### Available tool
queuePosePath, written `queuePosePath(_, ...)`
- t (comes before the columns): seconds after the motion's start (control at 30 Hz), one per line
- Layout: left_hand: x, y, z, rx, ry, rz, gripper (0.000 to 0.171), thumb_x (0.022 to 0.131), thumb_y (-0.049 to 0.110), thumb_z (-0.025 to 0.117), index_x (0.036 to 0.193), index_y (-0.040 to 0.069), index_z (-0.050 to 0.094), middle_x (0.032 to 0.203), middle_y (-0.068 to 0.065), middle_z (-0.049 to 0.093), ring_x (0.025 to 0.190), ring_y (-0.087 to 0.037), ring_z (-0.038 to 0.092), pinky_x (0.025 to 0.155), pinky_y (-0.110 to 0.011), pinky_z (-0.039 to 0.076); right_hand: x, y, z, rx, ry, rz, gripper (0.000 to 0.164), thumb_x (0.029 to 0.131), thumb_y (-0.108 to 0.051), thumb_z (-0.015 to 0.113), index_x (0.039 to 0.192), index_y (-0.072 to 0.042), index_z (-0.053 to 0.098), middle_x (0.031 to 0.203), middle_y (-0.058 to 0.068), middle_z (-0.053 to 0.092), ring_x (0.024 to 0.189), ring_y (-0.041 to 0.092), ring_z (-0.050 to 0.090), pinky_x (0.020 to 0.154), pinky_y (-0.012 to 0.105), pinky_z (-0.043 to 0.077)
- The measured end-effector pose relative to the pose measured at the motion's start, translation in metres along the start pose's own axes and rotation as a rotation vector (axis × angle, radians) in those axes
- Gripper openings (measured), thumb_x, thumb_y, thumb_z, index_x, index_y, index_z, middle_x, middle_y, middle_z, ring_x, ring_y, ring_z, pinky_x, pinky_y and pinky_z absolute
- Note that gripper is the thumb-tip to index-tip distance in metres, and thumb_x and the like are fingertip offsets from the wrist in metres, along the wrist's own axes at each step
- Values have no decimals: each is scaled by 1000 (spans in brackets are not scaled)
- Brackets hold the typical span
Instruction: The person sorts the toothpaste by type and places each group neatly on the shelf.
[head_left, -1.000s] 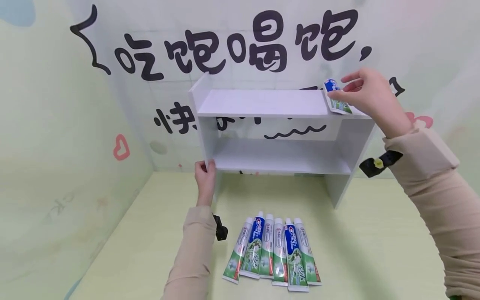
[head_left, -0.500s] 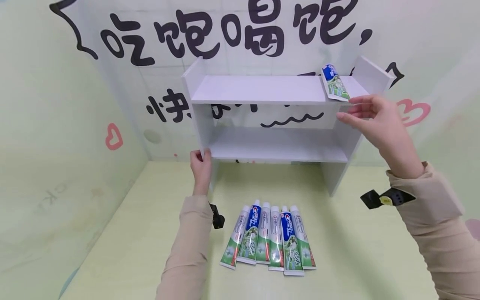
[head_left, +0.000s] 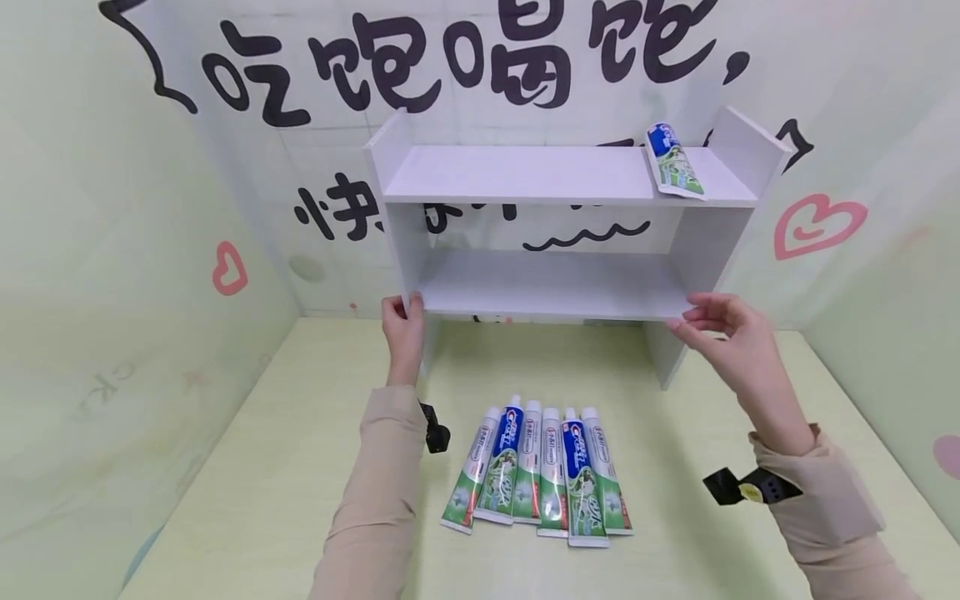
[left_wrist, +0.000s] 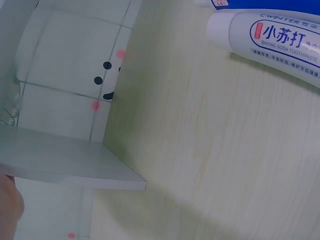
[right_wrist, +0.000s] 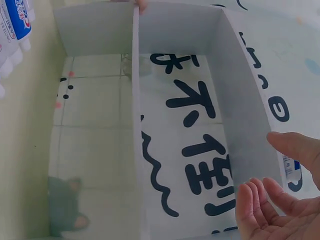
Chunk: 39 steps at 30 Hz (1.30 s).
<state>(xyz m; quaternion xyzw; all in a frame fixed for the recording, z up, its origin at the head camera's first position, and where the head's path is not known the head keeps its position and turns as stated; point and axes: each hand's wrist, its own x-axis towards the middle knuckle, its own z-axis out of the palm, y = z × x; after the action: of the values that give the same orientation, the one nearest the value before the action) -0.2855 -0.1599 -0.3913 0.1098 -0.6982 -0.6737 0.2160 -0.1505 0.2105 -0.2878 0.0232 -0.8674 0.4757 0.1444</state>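
Note:
A white two-tier shelf (head_left: 517,175) stands against the wall. My left hand (head_left: 403,337) grips the edge of its left side panel, at the height of the lower board. On the upper board, toward the right end, lies a blue and green toothpaste tube (head_left: 673,162), its flat end at the front edge. My right hand (head_left: 738,350) is beside the shelf's right side panel, fingers loosely bent and holding nothing; the right wrist view shows thumb and fingers (right_wrist: 257,205) apart.
Several toothpaste tubes lie side by side on the pale table (head_left: 315,467) in front of the shelf, including a blue Crest tube (head_left: 504,467) and a white baking soda tube (head_left: 553,475). Behind stands a wall (head_left: 315,167) with large black lettering.
My right hand has let go of the toothpaste tube on the upper board and moved down along the shelf's right side. My left hand keeps its grip; the head view has shifted slightly.

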Motion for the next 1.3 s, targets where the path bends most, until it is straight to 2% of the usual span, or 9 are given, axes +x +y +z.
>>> queuePosePath(0.33, 0, -1, 0, 3, -20, 6, 28, 93, 27, 48, 104, 3, 41, 89, 1, 41, 82, -14, 41, 71, -26, 36, -16, 25, 20, 70, -40, 77, 50, 85, -24, 64, 122, 4, 46, 85, -22, 51, 80, -9, 51, 66, 10, 46)
queuePosePath(0.5, 4, 1, -1, -13, -43, -4, 27, 93, 28, 49, 103, 4, 41, 88, 1, 41, 82, -13, 41, 71, -25, 36, -21, 36, 33, 86, -73, 132, 51, 85, -25, 63, 123, 4, 45, 87, -18, 51, 79, -8, 50, 67, 11, 47)
queuePosePath(0.63, -3, 12, -3, -15, -57, -27, 22, 93, 24, 48, 101, 5, 42, 87, 2, 41, 80, -12, 40, 69, -24, 36, -26, 43, 42, 127, -92, 173, 51, 85, -22, 63, 123, 6, 44, 88, -15, 52, 77, -7, 51, 67, 13, 49)
queuePosePath(0.83, -16, 28, -6, -4, -63, -26, 19, 94, 20, 47, 99, 3, 41, 85, 1, 39, 79, -13, 39, 68, -25, 35, -32, 52, 52, 143, -120, 226, 51, 86, -20, 63, 124, 6, 43, 88, -11, 53, 75, -7, 51, 67, 13, 49)
queuePosePath(0.93, -14, 26, -6, -16, -65, -43, 20, 93, 21, 48, 100, 3, 41, 86, 0, 40, 80, -14, 40, 69, -25, 35, -34, 56, 55, 141, -128, 247, 51, 86, -20, 63, 125, 6, 43, 91, -6, 55, 74, -6, 52, 67, 14, 49)
queuePosePath(1.03, -7, 16, -6, -8, -54, -50, 23, 93, 25, 48, 101, 4, 42, 88, 1, 41, 81, -13, 40, 70, -25, 35, -36, 59, 57, 132, -134, 258, 51, 86, -21, 63, 125, 6, 43, 95, 1, 56, 74, -5, 52, 67, 15, 49)
queuePosePath(1.17, 1, 1, -3, 11, -31, -20, 28, 93, 29, 48, 105, 4, 42, 90, 2, 41, 82, -12, 41, 70, -24, 36, -38, 63, 61, 142, -142, 267, 50, 85, -20, 63, 124, 5, 44, 96, 3, 57, 73, -5, 52, 67, 15, 49)
queuePosePath(1.3, 1, -2, 0, 2, -18, -3, 32, 92, 29, 49, 107, 2, 41, 90, 1, 41, 83, -13, 41, 71, -25, 36, -42, 67, 66, 152, -147, 277, 50, 85, -19, 64, 123, 5, 45, 96, 6, 58, 72, -5, 52, 67, 15, 49)
